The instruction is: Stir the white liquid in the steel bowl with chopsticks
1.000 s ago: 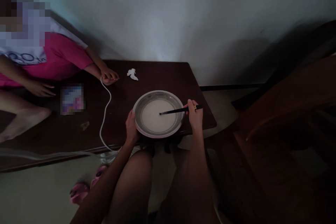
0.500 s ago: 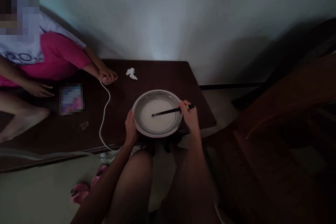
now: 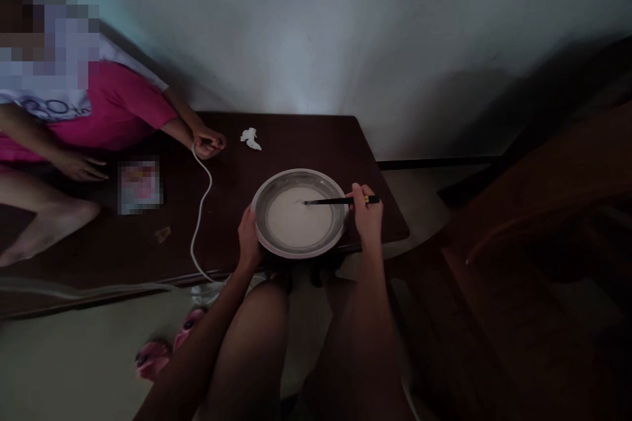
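A round metal basin [image 3: 261, 210] sits at the front edge of the dark wooden bench, holding a smooth white liquid [image 3: 299, 225]. My left hand [image 3: 249, 238] is closed on the basin's left rim, its fingers partly hidden behind the wall. In my right hand [image 3: 367, 216], just past the right rim, are black chopsticks [image 3: 328, 200] with gold bands near the top. They lie close together, so I cannot tell them apart. Their tips dip into the liquid near the middle, where a small ripple shows.
Crumpled white tissue [image 3: 251, 139] lies behind the basin on the bench [image 3: 306, 138]. Another person sits at the left, a hand [image 3: 210, 143] by a white cable [image 3: 200, 210]. Pink slippers [image 3: 154, 360] are on the floor. Dark wooden furniture [image 3: 494, 263] stands at the right.
My right hand has moved right, and the chopsticks' tips have shifted right and slightly away from me through the liquid. My left hand keeps its hold on the basin.
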A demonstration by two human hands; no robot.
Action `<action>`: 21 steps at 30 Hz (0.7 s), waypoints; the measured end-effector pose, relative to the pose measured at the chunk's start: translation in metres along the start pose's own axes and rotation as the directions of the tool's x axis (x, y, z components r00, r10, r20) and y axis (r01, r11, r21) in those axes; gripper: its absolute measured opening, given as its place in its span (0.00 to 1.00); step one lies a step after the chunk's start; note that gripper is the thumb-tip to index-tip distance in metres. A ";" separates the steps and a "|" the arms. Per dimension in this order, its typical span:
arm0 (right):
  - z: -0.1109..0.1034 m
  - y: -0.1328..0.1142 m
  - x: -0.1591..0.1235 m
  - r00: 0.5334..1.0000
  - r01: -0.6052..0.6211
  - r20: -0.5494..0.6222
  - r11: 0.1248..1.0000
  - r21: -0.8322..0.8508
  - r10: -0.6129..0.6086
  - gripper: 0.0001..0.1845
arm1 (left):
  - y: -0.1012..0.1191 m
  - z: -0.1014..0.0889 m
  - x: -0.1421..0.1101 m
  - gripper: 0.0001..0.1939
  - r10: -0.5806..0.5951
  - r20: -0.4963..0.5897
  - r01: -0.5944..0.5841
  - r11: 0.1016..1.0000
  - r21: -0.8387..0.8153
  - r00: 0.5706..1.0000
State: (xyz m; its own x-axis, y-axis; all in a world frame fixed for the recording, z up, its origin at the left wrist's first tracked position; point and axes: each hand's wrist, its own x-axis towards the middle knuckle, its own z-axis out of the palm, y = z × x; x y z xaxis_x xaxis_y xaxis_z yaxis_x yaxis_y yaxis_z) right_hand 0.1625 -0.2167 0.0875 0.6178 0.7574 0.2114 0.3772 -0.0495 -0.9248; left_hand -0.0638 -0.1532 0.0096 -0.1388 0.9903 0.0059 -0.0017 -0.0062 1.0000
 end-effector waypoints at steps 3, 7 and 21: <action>-0.002 0.002 0.000 0.999 -0.037 0.012 0.999 0.039 0.037 0.24 | 0.003 0.001 -0.001 0.21 0.009 -0.008 -0.009 1.000 -0.008 1.000; 0.004 0.002 -0.001 0.981 0.000 0.196 0.999 0.053 -0.011 0.22 | 0.006 0.002 -0.003 0.19 0.003 -0.018 -0.004 1.000 -0.017 1.000; 0.001 0.000 0.000 0.998 -0.005 0.069 1.000 0.021 0.003 0.21 | 0.000 0.000 -0.001 0.19 -0.002 0.006 0.002 1.000 0.017 1.000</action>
State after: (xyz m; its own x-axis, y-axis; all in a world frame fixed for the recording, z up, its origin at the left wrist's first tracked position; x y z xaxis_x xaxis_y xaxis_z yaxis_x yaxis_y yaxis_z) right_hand 0.1614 -0.2161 0.0869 0.5697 0.8005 0.1862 0.3598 -0.0393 -0.9322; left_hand -0.0639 -0.1541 0.0095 -0.1329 0.9911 0.0037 0.0150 -0.0018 0.9999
